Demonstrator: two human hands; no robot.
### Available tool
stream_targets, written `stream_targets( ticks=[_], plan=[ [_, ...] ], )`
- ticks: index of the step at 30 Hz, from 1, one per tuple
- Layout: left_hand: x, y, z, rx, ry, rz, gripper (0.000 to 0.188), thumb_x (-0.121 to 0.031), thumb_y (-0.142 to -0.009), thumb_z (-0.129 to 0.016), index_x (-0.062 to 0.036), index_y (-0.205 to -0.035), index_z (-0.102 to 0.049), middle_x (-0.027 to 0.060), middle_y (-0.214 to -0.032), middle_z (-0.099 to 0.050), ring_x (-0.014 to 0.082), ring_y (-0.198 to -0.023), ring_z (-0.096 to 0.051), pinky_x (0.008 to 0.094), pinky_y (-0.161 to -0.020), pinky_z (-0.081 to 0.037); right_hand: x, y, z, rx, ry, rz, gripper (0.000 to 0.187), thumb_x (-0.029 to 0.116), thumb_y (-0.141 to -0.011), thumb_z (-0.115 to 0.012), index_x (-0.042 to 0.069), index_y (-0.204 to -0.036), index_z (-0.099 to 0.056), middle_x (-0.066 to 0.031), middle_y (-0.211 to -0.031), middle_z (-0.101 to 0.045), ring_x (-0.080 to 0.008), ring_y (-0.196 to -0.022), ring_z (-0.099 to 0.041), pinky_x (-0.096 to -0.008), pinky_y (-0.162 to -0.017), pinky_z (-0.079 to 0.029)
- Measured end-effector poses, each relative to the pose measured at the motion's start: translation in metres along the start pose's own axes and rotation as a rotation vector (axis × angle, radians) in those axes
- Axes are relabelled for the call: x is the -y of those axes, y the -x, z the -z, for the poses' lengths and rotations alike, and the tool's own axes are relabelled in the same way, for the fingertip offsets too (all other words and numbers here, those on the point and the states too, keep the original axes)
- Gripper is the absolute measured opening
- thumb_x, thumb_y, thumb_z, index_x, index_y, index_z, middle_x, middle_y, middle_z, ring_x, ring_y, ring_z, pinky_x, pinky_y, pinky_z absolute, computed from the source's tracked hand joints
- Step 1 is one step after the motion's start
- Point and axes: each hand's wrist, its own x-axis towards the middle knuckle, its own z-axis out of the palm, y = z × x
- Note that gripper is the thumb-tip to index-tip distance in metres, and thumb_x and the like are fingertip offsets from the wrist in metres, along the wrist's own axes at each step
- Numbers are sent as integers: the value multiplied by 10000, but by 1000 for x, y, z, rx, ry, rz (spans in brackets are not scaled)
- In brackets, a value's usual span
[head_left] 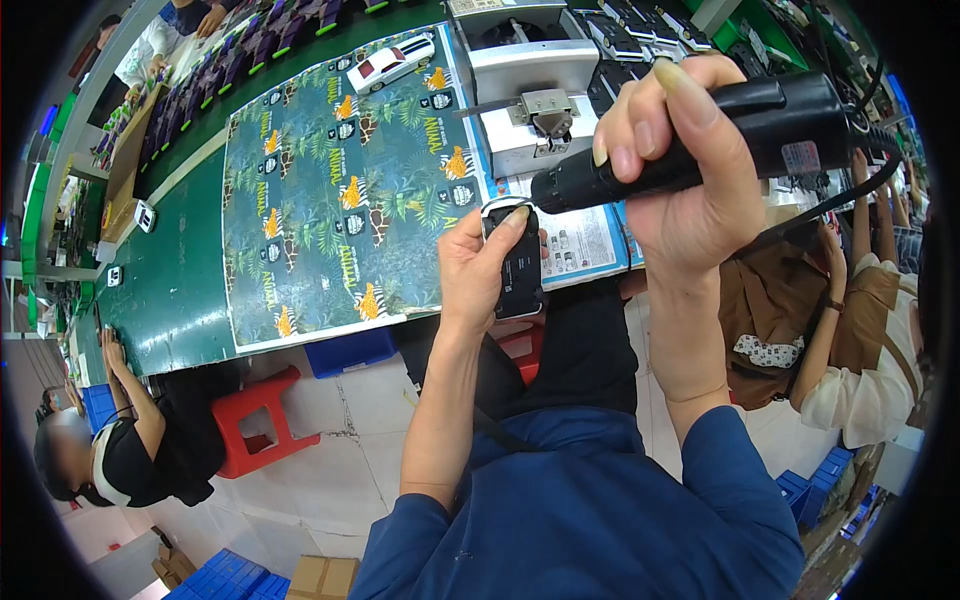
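Observation:
My left hand (468, 268) is closed round a toy car (520, 278), holding it with its black underside up and the thumb on its far end. A white rim shows at that end. My right hand (705, 165) grips a black electric screwdriver (770, 125) lying sideways, its nose pointing left. The nose is right by the far end of the car, near my left thumb; whether the bit touches a screw there is hidden. Just beyond the nose stands a silver metal box (530, 70) with a small bracket (548, 112) at its front.
A white toy car with dark and red markings (392, 62) rests on the animal-print sheet (340, 200) over the green table (185, 250). Black car parts (625, 30) crowd the far right. A cable (850, 190) trails from the screwdriver. People sit at both sides; a red stool (255, 425) stands left.

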Motion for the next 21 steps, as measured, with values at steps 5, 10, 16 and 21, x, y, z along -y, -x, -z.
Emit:
stream_targets(
  ticks=[5,10,16,21],
  plan=[
    [3,-1,2,-7,30,5,205,-167,-981,-616,14,-1071,-650,141,-881,-727,178,-723,-715,281,-632,-587,-16,5,3,-17,-62,79,153,74,-889,-699,-9,-979,-608,-66,-666,-603,-118,-522,-584,-264,-543,-501],
    [1,-1,0,-10,21,13,209,-169,-987,-612,17,-1075,-650,142,-895,-728,173,-729,-713,278,-637,-585,-20,8,-3,-36,-57,77,161,99,-885,-715,6,-950,-602,-62,-660,-610,-110,-523,-584,-259,-545,-503],
    [3,-2,1,-20,26,23,186,-138,-982,-613,18,-1068,-668,113,-866,-723,137,-700,-690,264,-624,-574,-26,8,-6,-17,-15,70,148,80,-878,-720,11,-933,-602,-55,-643,-604,-102,-519,-579,-240,-535,-493],
    [2,-3,1,-34,47,19,160,-121,-972,-625,10,-1040,-686,85,-827,-717,104,-676,-670,252,-603,-564,-28,9,-7,-19,14,78,146,72,-874,-720,12,-937,-603,-57,-644,-605,-109,-518,-582,-243,-532,-494]
  ],
)
